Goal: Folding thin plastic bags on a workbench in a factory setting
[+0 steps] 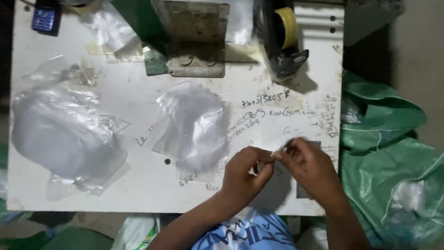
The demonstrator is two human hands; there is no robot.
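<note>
My left hand [243,173] and my right hand [309,166] meet over the front right part of a white, scribbled-on table [138,185]. Their fingertips pinch together around something very small that I cannot make out. Just left of my left hand lies a loose pile of clear plastic bags [196,125]. A bigger heap of clear plastic bags [60,132] sits at the table's left side.
A tape dispenser with a yellow roll [284,37] stands at the back right. A metal bracket [194,39] is fixed at the back middle, a dark phone [45,17] at the back left. Green woven sacks [388,153] lie to the right of the table.
</note>
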